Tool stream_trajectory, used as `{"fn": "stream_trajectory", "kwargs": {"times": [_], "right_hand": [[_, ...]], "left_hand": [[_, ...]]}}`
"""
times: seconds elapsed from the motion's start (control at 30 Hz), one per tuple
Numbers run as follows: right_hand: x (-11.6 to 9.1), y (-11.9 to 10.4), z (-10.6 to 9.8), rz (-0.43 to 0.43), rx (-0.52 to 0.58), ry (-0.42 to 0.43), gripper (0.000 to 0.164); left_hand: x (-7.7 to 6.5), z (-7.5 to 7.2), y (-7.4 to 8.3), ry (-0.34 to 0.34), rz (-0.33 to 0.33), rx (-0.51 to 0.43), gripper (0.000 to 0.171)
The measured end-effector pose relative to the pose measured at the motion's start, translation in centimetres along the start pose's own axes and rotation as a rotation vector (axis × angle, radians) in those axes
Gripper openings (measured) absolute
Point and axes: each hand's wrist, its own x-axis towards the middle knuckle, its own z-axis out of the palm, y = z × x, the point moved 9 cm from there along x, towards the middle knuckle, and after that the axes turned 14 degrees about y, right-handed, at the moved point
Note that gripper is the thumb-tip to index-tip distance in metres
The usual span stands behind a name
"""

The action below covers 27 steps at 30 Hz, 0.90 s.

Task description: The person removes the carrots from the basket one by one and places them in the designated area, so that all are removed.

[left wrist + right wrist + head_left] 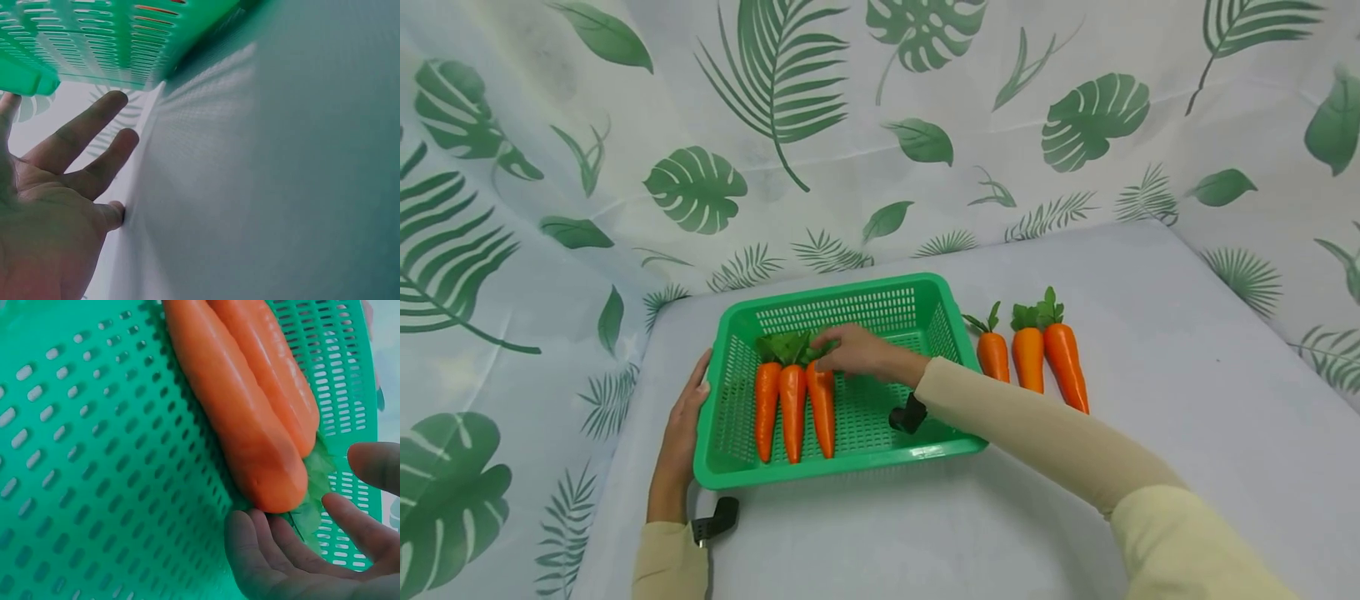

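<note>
A green plastic basket (pixel 842 472) holds three orange carrots with leafy tops, side by side at its left end. Over the top of the rightmost carrot (pixel 823 412) is my right hand (pixel 863 353). Seen from the right wrist, its fingers lie loosely bent beside that carrot's (pixel 240 406) leafy end, thumb apart from them and nothing pinched. My left hand (pixel 681 425) rests along the outside of the basket's left wall. In the left wrist view the fingers of the left hand (pixel 56 194) spread out straight below the slotted basket wall (pixel 100 37).
Right of the basket, three more carrots lie on the white tabletop (pixel 1180 400): a short one (pixel 992 358), a middle one (pixel 1028 360) and a longer one (pixel 1066 367). A leaf-patterned cloth (pixel 850 192) hangs behind and at both sides of the table.
</note>
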Motion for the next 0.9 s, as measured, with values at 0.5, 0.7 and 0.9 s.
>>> {"fn": "stream_trajectory", "kwargs": {"times": [0.5, 0.7, 0.9], "right_hand": [[0.2, 1.2, 1.0, 0.057, 0.031, 0.005, 0.043], [0.5, 1.4, 0.6, 0.116, 0.116, 0.036, 0.041], [0.8, 1.8, 1.5, 0.163, 0.168, 0.032, 0.039]], "left_hand": [[0.2, 0.4, 0.1, -0.031, 0.01, -0.058, 0.054], [0.9, 0.7, 0.4, -0.023, 0.016, -0.042, 0.054], [0.6, 0.1, 0.1, -0.011, -0.008, -0.019, 0.056]]}}
